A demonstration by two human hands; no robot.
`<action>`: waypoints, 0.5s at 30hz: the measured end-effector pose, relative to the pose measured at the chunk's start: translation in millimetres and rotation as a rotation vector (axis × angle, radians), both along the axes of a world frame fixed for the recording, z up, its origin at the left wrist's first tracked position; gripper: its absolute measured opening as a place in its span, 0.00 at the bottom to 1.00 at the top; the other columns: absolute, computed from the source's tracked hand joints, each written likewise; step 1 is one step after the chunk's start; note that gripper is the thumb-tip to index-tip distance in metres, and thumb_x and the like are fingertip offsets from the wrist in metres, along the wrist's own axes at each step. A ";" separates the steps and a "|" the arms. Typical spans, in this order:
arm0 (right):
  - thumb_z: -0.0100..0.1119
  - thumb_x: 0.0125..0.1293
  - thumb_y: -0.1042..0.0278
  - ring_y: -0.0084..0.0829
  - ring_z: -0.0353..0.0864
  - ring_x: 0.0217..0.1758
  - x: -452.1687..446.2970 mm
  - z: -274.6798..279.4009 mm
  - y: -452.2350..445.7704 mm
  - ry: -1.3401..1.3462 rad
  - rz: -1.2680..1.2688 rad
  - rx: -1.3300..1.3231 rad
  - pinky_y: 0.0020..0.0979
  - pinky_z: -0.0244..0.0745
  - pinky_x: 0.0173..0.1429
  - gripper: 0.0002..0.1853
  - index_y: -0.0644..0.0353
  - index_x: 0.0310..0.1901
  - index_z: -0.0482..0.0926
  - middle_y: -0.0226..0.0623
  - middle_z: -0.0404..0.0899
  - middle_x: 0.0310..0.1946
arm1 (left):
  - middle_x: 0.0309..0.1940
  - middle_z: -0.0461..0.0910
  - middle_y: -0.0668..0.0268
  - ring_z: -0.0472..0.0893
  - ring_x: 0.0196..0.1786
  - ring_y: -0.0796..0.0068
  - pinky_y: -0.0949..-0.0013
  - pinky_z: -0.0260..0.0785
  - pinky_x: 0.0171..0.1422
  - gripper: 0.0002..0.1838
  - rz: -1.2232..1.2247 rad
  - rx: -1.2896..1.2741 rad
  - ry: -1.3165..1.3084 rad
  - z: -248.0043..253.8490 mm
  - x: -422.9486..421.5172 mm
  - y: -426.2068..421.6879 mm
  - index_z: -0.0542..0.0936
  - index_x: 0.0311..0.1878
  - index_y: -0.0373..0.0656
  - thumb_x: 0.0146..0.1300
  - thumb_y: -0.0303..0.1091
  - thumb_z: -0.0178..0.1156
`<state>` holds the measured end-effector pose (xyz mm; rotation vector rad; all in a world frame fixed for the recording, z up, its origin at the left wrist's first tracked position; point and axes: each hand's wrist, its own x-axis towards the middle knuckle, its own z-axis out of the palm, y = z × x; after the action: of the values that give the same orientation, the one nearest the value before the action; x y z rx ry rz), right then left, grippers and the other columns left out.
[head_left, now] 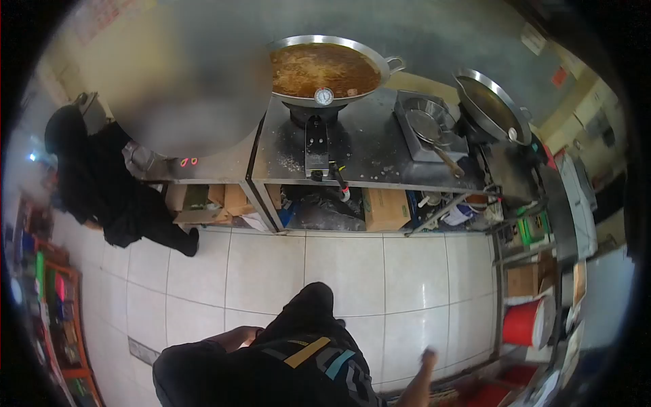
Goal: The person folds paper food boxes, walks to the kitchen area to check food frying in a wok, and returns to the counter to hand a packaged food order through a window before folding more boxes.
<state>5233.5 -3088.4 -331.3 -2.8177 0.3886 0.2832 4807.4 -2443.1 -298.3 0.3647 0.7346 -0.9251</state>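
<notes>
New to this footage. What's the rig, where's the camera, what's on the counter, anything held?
There is no machine: a person works with two bare hands. The single picture comes from a camera on that person's head, looking forward and down, so their dark shirt fills the bottom.

The right hand is low at the right, over the floor, blurred, with nothing visibly held. The left hand is mostly hidden, so I can't tell.

Ahead, along the metal counter, are a big pan of brown liquid with a dial thermometer at its near rim, a strainer and a second pan. Another person stands at the left.
</notes>
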 end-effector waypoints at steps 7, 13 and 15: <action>0.53 0.69 0.56 0.36 0.80 0.51 394.9 316.9 328.2 -0.315 0.463 0.646 0.35 0.70 0.55 0.21 0.67 0.50 0.80 0.47 0.82 0.47 | 0.55 0.80 0.59 0.79 0.55 0.69 0.65 0.67 0.64 0.22 -0.268 0.807 -0.248 180.2 166.0 -13.9 0.78 0.58 0.41 0.63 0.42 0.59; 0.53 0.68 0.41 0.34 0.81 0.46 479.9 359.2 487.3 0.542 0.103 1.177 0.37 0.77 0.49 0.30 0.64 0.54 0.76 0.43 0.81 0.41 | 0.49 0.83 0.62 0.82 0.46 0.72 0.65 0.77 0.50 0.18 0.054 0.383 -0.052 40.2 171.7 -66.6 0.76 0.56 0.38 0.65 0.36 0.56; 0.49 0.71 0.44 0.31 0.80 0.37 522.9 335.7 505.2 0.730 0.146 1.172 0.32 0.75 0.40 0.25 0.61 0.51 0.75 0.39 0.81 0.35 | 0.48 0.83 0.62 0.82 0.45 0.72 0.65 0.77 0.50 0.18 0.102 0.456 -0.013 79.0 190.5 -89.0 0.76 0.56 0.38 0.66 0.36 0.56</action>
<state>5756.4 -2583.2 4.4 -1.5174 0.0754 1.1337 4998.0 -2532.1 -219.3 0.7266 0.9433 -0.6520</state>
